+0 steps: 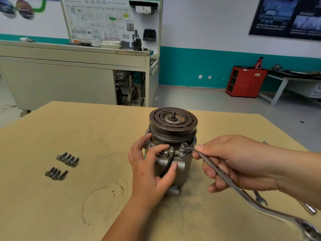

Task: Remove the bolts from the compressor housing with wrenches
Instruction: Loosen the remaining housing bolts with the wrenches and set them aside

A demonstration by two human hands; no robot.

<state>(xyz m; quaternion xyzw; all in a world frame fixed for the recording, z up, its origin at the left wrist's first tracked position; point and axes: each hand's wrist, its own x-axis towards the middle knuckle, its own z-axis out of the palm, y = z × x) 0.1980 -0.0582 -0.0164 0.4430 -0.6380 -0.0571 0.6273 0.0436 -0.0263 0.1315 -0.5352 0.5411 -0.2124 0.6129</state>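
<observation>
Compressor (173, 145) is standing on end near the middle of the desk (69, 127), pulley (172, 122) facing up. Left hand (151, 171) is wrapped round the housing (182, 169), fingers curled onto the flange under the pulley and the thumb pressed on the body just beside the black cable (167, 164). Right hand (234, 164) has its fingers closed round the wrench (225, 178) partway along the shank, with the wrench head sitting on a bolt (183, 147) at the front-right of the flange.

Two little piles of loose bolts (67, 159) sit well off to the left, so I'd say a good part of the job is done.

Handling-wise: looks like a cast metal lump, so heavy and rigid, nothing to crush. But it's tall, and my guess is it'll want to twist or tip when the wrench gets pulled. Bracing the body low and firm seems smarter than holding the pulley, which probably spins. The housing looks a bit grimy too, so possibly slippery.

A spare wrench (260, 200) lies on the desk under the right forearm.
</observation>
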